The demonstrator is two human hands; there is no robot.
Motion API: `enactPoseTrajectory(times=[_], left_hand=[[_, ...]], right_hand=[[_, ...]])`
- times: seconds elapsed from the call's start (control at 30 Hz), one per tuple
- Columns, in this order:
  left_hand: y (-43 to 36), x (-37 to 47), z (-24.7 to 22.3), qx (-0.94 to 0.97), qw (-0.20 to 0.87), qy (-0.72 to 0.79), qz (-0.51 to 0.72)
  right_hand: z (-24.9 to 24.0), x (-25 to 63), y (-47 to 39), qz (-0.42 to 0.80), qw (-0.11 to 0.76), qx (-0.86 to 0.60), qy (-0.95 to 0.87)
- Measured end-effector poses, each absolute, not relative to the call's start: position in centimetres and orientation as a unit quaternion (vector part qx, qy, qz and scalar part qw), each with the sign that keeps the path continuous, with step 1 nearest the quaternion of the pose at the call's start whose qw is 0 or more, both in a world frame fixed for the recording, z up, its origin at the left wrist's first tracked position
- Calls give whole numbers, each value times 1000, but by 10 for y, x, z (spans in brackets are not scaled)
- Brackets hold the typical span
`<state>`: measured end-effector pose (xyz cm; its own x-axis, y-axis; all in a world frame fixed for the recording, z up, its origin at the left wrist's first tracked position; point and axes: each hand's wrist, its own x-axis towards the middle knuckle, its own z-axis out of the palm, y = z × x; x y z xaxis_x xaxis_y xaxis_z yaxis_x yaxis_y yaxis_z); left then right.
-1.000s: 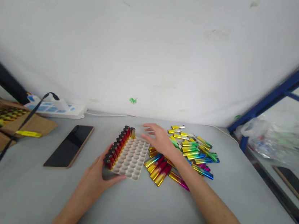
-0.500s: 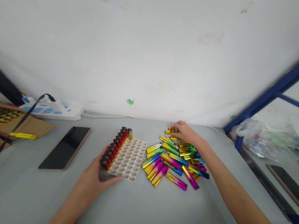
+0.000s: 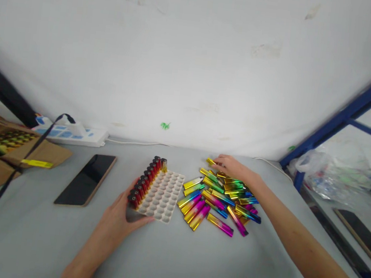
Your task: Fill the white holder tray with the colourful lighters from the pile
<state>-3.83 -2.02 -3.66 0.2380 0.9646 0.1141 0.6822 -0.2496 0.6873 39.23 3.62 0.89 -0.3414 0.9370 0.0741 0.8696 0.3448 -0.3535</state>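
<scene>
My left hand (image 3: 115,218) grips the near left end of a white tray (image 3: 167,195) with rows of round hollows, thumb along its near edge. Along the tray's left side stands a row of upright red-and-gold lighters (image 3: 147,180) with black tops, and one gold lighter (image 3: 164,165) starts the neighbouring row at the far end. To the right lies a loose pile of shiny lighters (image 3: 220,197) in gold, purple, blue and green. At the pile's far edge, my right hand (image 3: 230,165) has its fingers curled over a gold lighter (image 3: 210,161); its fingertips are partly hidden.
A phone (image 3: 86,180) lies left of the tray. Behind it is a white power strip (image 3: 80,136); a cardboard box (image 3: 48,151) of similar lighters and a dark strap (image 3: 4,186) are at far left. A blue metal frame (image 3: 330,118) and plastic bags (image 3: 323,174) stand at right.
My right hand has shifted slightly toward me at the pile's far edge, and the gold lighter by its fingers has turned. My left hand still holds the tray. The view has shifted slightly.
</scene>
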Motion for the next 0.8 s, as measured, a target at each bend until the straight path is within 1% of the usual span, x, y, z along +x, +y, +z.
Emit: enactPoseTrajectory(times=[0.13, 0.2, 0.3, 0.37, 0.43, 0.5, 0.6, 0.7, 0.8], left_hand=[[-20, -39, -38, 747, 261, 550, 268], [-20, -40, -38, 749, 258, 548, 267], [-20, -40, -38, 749, 257, 551, 264], [-21, -40, -38, 748, 260, 551, 265], [-22, -40, -38, 747, 266, 547, 270], [-22, -39, -37, 745, 274, 543, 274], [-23, -38, -36, 740, 291, 543, 270], [-23, -37, -35, 736, 303, 538, 275], [-25, -37, -36, 733, 305, 538, 283]], right_hand=[[16, 388, 27, 182, 215, -575, -768], [24, 385, 22, 191, 250, -591, -743], [38, 374, 15, 169, 295, -608, -718], [46, 361, 10, 144, 342, -607, -703], [50, 342, 6, 148, 394, -593, -686], [51, 319, 2, 195, 440, -576, -661], [46, 283, -4, 298, 500, -561, -589], [40, 256, -8, 342, 511, -548, -567], [34, 240, -13, 359, 484, -504, -619]])
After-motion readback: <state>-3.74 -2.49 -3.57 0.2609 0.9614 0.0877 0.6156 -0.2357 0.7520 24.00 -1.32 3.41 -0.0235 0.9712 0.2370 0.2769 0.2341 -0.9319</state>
